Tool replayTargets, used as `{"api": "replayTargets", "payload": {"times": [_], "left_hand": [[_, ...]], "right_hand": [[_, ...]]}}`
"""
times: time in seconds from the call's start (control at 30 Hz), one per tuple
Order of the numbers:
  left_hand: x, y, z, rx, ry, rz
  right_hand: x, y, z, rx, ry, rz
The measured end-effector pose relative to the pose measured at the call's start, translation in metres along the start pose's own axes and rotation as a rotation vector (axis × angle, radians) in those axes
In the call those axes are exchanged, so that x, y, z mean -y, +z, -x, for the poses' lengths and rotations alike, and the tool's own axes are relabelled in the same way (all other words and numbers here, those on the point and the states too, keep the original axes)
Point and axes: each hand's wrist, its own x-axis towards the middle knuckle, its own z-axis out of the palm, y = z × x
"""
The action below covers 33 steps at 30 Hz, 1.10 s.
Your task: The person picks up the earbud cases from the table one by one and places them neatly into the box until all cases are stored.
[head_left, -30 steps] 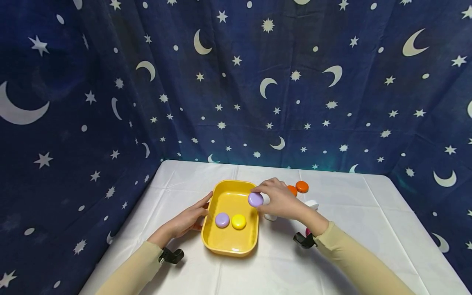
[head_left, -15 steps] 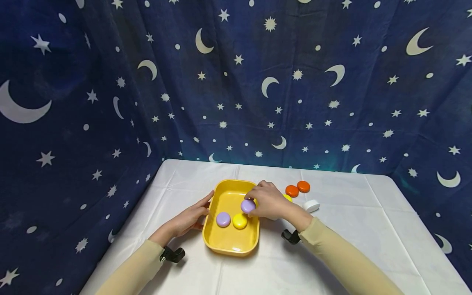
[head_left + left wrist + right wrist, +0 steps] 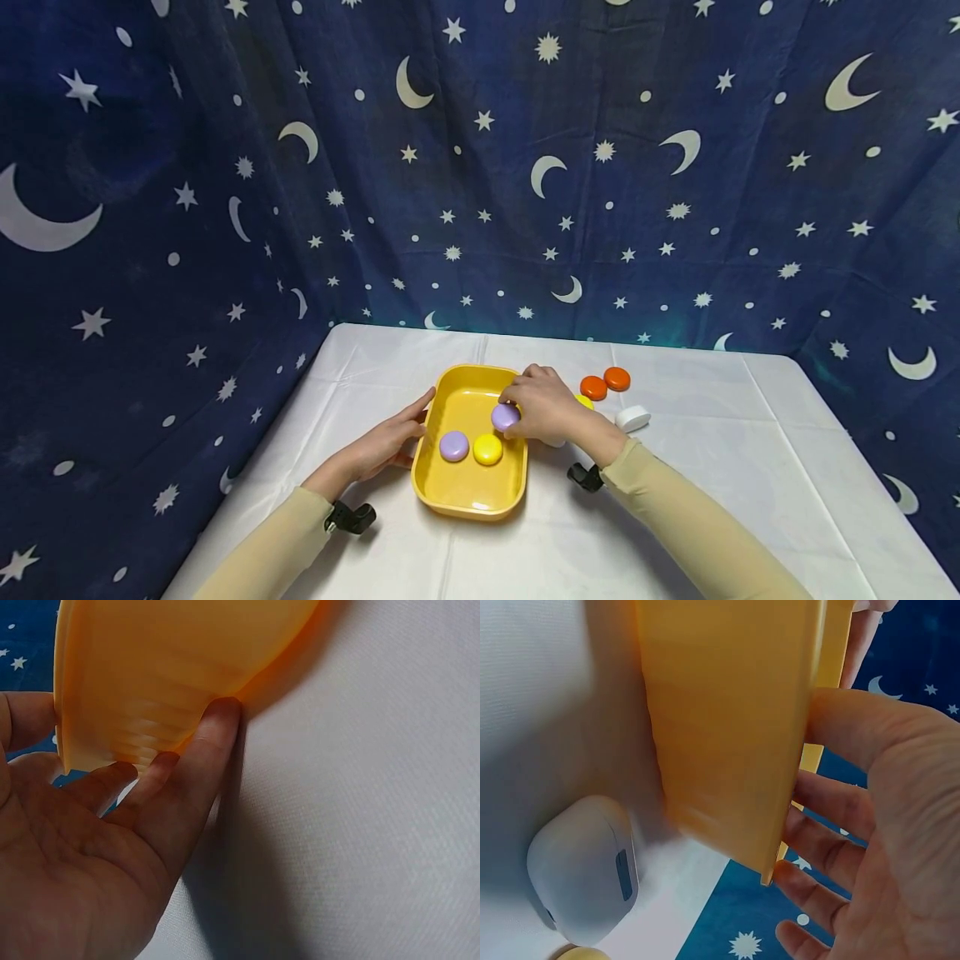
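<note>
A yellow tray [image 3: 467,492] sits on the white tablecloth. In it lie a purple disc [image 3: 453,446] and a yellow disc [image 3: 487,450]. My right hand [image 3: 551,408] reaches over the tray's right rim and pinches a second purple disc [image 3: 505,416] low inside the tray, beside the yellow one. The right wrist view shows the tray's outer wall [image 3: 727,727] and the fingers [image 3: 832,810] curving over its rim; the disc is hidden there. My left hand [image 3: 390,437] lies with straight fingers [image 3: 202,750] against the tray's left wall [image 3: 187,667].
Right of the tray lie two orange discs [image 3: 604,383], a white disc [image 3: 632,417] and a partly hidden yellow disc [image 3: 585,402]. A white rounded case [image 3: 585,870] sits close under my right wrist. Dark starry cloth hangs behind and on both sides.
My right hand has carried the purple disc left from above the tray's right rim and down into the tray. The left hand has stayed against the tray.
</note>
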Motion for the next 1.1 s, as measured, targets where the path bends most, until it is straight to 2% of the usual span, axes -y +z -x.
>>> {"api": "replayTargets", "payload": {"times": [0.17, 0.43, 0.63, 0.87, 1.1], "left_hand": [[0.001, 0.0, 0.0, 0.002, 0.003, 0.001], [0.002, 0.0, -0.001, 0.01, 0.01, 0.023], [0.003, 0.0, -0.001, 0.004, 0.011, 0.012], [0.005, 0.0, -0.002, -0.006, 0.012, 0.013], [0.005, 0.0, -0.002, 0.003, 0.016, 0.011]], "right_hand": [[-0.002, -0.001, 0.003, -0.005, 0.01, -0.028], [-0.008, -0.01, 0.013, -0.086, 0.017, -0.067], [-0.015, -0.014, 0.02, -0.112, 0.036, -0.114], [-0.025, -0.022, 0.032, -0.161, 0.016, -0.152], [-0.039, -0.029, 0.047, -0.181, 0.066, -0.191]]}}
